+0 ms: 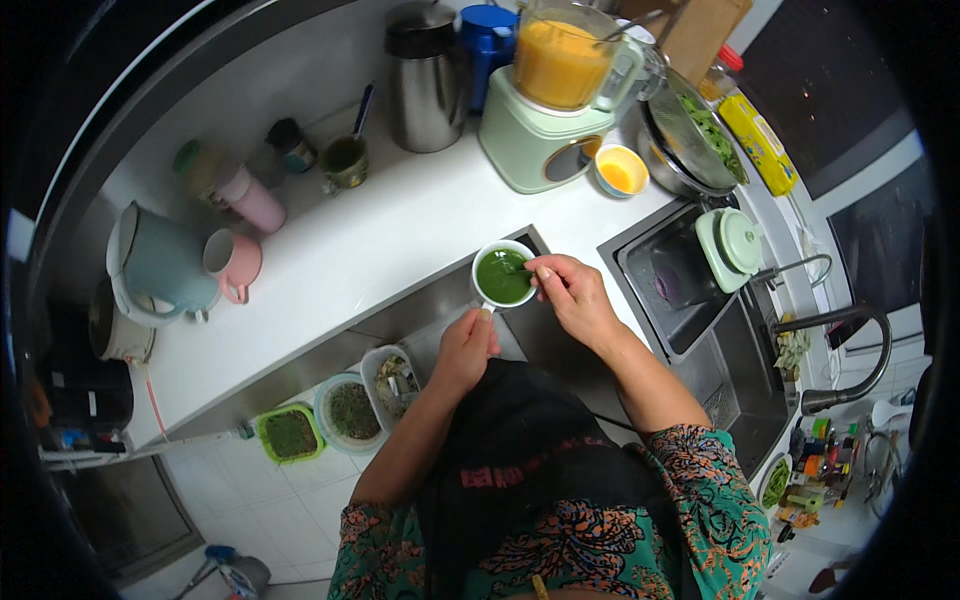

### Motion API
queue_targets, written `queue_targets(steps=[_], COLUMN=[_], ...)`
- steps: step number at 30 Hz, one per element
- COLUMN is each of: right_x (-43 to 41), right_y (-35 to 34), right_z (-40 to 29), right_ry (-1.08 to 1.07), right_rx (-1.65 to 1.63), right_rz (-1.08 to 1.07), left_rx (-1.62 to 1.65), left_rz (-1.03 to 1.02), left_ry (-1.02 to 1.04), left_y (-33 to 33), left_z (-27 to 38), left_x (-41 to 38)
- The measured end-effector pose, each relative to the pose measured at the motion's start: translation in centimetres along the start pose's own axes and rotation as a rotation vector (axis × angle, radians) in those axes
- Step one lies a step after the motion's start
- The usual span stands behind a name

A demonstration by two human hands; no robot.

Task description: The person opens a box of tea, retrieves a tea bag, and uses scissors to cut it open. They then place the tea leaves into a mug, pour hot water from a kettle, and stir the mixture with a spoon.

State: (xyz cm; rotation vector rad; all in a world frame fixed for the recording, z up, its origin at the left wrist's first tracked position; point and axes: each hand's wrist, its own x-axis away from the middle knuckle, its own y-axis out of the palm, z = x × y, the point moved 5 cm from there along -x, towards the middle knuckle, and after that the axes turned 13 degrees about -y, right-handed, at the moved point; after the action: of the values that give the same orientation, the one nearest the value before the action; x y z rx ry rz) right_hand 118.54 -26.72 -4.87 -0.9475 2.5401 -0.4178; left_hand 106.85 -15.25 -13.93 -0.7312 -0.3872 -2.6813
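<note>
My left hand [466,349] grips the handle of a white mug [487,303] in front of my apron. Green liquid [501,279] nearly fills the mug. The fingers of my right hand [568,292] pinch a thin spoon or stirrer [519,271] at the mug's right side, and its lower end is hidden in the liquid. Beyond the mug, on the white counter, a pale green blender base [517,146] carries a jug of orange liquid [562,60]. Beside it sits a small bowl [621,171] with orange residue.
Right of me, a steel sink [750,375] has a curved tap [874,379] and a green-lidded container [731,247]. A colander of greens [701,135] stands behind. Leftward on the counter are a steel jug [426,90], a pink mug [234,259] and a kettle [169,262]. Planted tubs [322,431] sit below.
</note>
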Motion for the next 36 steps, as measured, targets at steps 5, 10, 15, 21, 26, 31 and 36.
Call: queue_targets(steps=[5,10,15,21,26,31,36], right_x=[0.9,1.4,1.5,0.5,-2.3,-5.9,-7.3], right_y=[-3.6,-12.5,-32.9,-49.4,-50.5,-50.2,-49.6], right_z=[1.5,1.3,5.1,17.6,25.6,28.9,30.6], right_ry=[-0.006,-0.056,0.047,0.42,0.444,0.427,0.317], right_rx=[0.082,0.347,0.365,0.603,0.959,0.933,0.933], right_rz=[0.017,0.166,0.653,0.709,0.182,0.011,-0.073], left_rx=[0.112,0.164,0.218,0.247,0.291,0.343,0.286], left_rz=[0.029,0.005,0.224,0.335,0.388,0.45,0.51], left_ry=[-0.101,0.009,-0.019,0.087,0.098,0.113,0.033], left_y=[2.1,2.5,2.5,1.2,1.0,0.5,1.9], left_z=[0.2,1.1,3.1,4.9,6.3,6.1,7.4], left_x=[-1.5,-3.5,-5.2,-7.9,-10.3,-11.8,-11.6])
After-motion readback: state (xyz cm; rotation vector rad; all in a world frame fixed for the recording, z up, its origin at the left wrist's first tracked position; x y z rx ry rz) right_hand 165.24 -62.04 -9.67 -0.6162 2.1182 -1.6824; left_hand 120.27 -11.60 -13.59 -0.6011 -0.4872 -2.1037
